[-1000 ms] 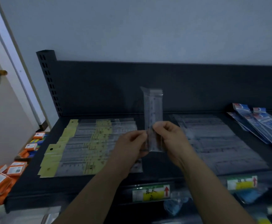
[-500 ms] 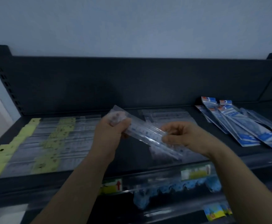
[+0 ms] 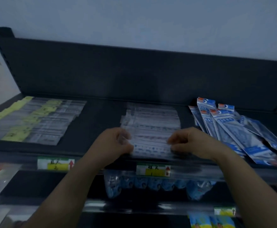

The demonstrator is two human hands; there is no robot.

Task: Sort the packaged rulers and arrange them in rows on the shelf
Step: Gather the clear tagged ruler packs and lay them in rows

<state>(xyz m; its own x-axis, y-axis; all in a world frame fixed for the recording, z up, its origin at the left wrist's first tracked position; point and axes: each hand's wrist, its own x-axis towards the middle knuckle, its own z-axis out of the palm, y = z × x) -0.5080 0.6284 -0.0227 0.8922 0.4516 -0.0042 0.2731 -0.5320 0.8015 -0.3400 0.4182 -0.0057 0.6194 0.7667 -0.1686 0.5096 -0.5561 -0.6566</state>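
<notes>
You lowered the clear-packaged ruler (image 3: 151, 148) from mid-air to lie flat between your left hand (image 3: 116, 143) and right hand (image 3: 190, 142), each pinching one end, fronting the clear row (image 3: 151, 119) just beyond your fingers.

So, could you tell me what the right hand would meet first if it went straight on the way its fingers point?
The right hand points left along the ruler pack it pinches, so it would likely meet the left hand at the other end; depth unclear.
</notes>
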